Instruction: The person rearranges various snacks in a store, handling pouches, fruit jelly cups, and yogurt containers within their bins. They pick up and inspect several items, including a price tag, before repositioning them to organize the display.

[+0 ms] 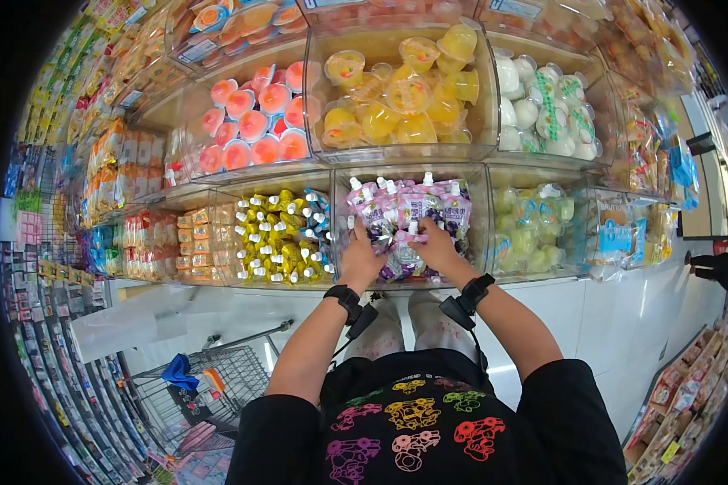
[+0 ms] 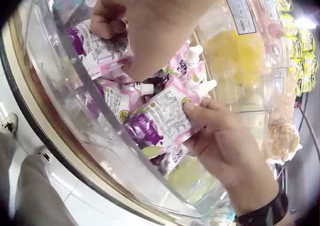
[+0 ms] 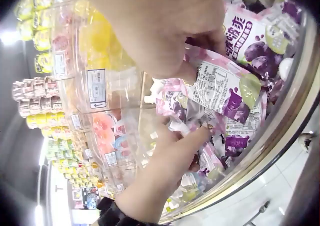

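Purple-and-pink grape jelly pouches (image 1: 380, 212) with white spout caps fill a clear bin in front of me. My right hand (image 1: 438, 249) grips one grape jelly pouch (image 2: 165, 117) near its spout end, thumb on its printed back. To its left, my left hand (image 1: 362, 260) reaches into the same bin. In the left wrist view its fingers (image 2: 109, 25) curl at the edge of another grape jelly pouch (image 2: 102, 51). The right wrist view shows the left hand's thumb and finger (image 3: 197, 136) close together among the pouches.
Yellow pouches (image 1: 279, 242) fill the bin to the left; pale green jelly cups (image 1: 534, 230) lie in the right one. Above are bins of yellow cups (image 1: 404, 97), pink cups (image 1: 255, 121) and white cups (image 1: 546, 105). A shopping cart (image 1: 243, 368) stands behind on the left.
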### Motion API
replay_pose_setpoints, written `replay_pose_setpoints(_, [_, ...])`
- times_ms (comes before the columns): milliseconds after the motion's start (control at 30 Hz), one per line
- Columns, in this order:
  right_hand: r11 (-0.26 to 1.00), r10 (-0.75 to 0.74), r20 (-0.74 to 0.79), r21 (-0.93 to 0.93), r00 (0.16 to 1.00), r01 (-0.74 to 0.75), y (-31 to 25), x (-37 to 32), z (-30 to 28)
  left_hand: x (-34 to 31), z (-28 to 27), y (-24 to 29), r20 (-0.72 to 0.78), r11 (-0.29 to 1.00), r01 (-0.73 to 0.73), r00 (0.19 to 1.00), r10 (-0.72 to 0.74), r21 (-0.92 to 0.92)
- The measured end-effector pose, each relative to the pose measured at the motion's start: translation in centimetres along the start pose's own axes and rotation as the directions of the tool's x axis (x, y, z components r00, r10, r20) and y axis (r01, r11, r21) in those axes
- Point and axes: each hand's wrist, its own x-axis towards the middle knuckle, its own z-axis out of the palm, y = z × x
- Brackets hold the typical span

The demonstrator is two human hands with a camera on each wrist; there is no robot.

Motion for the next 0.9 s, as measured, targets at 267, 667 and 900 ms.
replay_pose_setpoints(267, [0.984, -0.036, 0.226, 0.177, 0.973, -0.004, 1.3, 0.0, 1.6, -2.1, -2.1, -0.4, -0.095, 0.954, -0.146, 0.988, 0.125, -0.261])
replay_pose_setpoints(667, [0.98, 0.033, 0.287, 0.179, 0.957, -0.087, 2.1, 1.2, 2.4, -0.8, -1.1, -2.7, -0.073, 0.862, -0.276, 0.96, 0.271, -0.425])
replay_pose_setpoints(900, [0.984, 0.006, 0.338, 0.168, 0.941, -0.067, 0.5, 0.8, 1.5, -1.0, -2.5, -0.7, -0.031, 0.952, -0.305, 0.952, 0.306, 0.017])
